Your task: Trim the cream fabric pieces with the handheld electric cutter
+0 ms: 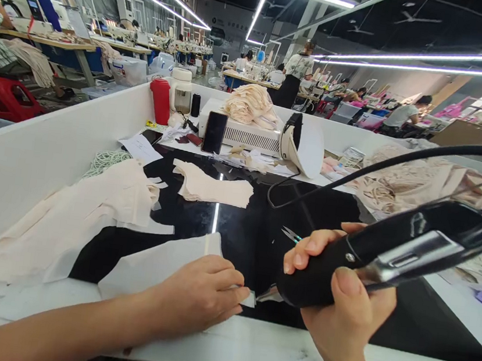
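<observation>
Two hands near the table's front edge (246,351), left hand (200,295) flat pinning fabric piece (160,264), right hand (341,292) closed around black tool (391,246)

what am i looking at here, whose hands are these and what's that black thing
This is one picture from a camera worn on a person's head, looking down at their own two bare hands at a workbench in a sewing workshop. Other people work at tables further back.

The right hand grips a black corded tool, its tip down near the bench. The left hand presses flat on a pale fabric piece beside that tip.

On the glossy black worktop lie more cut fabric: a small stack in the middle and a bigger pile on the left. Small scissors lie just past the right hand. At the back stand a red bottle, a phone and a white box.
</observation>
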Action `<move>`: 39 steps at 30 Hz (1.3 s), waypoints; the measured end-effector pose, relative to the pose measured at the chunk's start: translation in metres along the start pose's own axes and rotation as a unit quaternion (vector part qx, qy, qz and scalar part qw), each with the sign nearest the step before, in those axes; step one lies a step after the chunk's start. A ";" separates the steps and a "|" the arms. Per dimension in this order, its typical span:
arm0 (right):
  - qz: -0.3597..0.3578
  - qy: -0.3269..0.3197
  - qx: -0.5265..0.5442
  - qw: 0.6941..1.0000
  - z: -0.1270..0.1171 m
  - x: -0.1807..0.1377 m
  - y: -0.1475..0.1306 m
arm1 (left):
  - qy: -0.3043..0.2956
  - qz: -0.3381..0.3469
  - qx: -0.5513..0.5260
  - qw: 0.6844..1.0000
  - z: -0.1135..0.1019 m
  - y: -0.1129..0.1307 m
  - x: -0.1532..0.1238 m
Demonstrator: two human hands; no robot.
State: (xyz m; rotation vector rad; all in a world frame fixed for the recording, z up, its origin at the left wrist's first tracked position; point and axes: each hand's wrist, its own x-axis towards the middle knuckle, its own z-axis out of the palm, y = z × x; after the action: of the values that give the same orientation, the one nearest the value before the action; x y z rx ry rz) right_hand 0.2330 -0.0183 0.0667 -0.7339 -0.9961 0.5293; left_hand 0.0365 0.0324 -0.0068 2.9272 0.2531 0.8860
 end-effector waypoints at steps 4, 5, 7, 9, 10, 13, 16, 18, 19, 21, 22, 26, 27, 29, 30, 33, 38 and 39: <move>0.001 0.003 -0.002 1.000 0.000 -0.008 -0.002 | -0.038 -0.003 0.004 0.999 0.004 0.002 -0.002; 0.002 0.003 -0.005 1.000 0.000 -0.010 -0.002 | -0.043 -0.004 0.005 0.999 0.004 0.002 -0.002; 0.004 0.000 -0.013 1.000 -0.001 -0.013 0.000 | -0.048 -0.007 0.004 0.999 0.004 0.002 -0.003; 0.004 -0.002 -0.019 1.000 -0.002 -0.014 0.001 | -0.050 -0.008 -0.001 0.999 0.004 0.002 -0.003; 0.004 0.000 -0.020 1.000 -0.002 -0.014 0.002 | -0.053 -0.006 -0.003 0.999 0.004 0.002 -0.003; 0.004 0.002 -0.020 1.000 -0.002 -0.014 0.001 | -0.051 0.003 -0.006 0.999 0.004 0.002 -0.003; 0.008 0.002 -0.012 1.000 -0.001 -0.013 0.000 | -0.053 0.005 -0.003 0.999 0.003 0.002 -0.003; 0.010 0.004 -0.007 1.000 0.000 -0.012 -0.001 | -0.060 0.003 0.001 0.998 0.003 0.002 -0.004; 0.010 0.005 -0.006 1.000 0.001 -0.011 -0.001 | -0.061 0.002 0.004 0.998 0.003 0.003 -0.005; 0.009 0.009 -0.007 1.000 0.002 -0.011 -0.001 | -0.061 0.002 0.009 0.998 0.004 0.003 -0.005; 0.009 0.010 -0.007 1.000 0.002 -0.011 -0.001 | -0.058 0.003 0.011 0.998 0.005 0.003 -0.005; 0.012 0.014 -0.016 1.000 0.001 -0.010 -0.002 | -0.031 0.010 0.022 0.999 0.009 0.003 -0.005; 0.009 0.020 -0.020 1.000 0.001 -0.009 -0.002 | -0.022 0.013 0.024 0.999 0.010 0.003 -0.005; 0.000 0.040 -0.028 0.999 0.001 -0.005 -0.003 | -0.011 0.017 0.022 1.000 0.010 0.002 -0.005; -0.004 0.050 -0.030 0.998 0.002 -0.004 -0.003 | -0.007 0.018 0.020 1.000 0.011 0.002 -0.005; -0.011 0.060 -0.034 0.998 0.004 0.000 -0.002 | -0.009 0.016 0.016 1.000 0.011 0.002 -0.006; -0.008 0.040 -0.035 0.999 0.004 -0.003 0.004 | -0.015 0.016 0.020 1.000 0.011 0.002 -0.006; -0.009 0.038 -0.033 0.999 0.003 -0.004 0.005 | -0.015 0.015 0.022 1.000 0.011 0.002 -0.006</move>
State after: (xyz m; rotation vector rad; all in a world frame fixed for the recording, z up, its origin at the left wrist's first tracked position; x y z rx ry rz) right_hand 0.2276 -0.0170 0.0615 -0.7985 -0.9519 0.4508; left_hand 0.0381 0.0287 -0.0187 2.9895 0.2290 0.8512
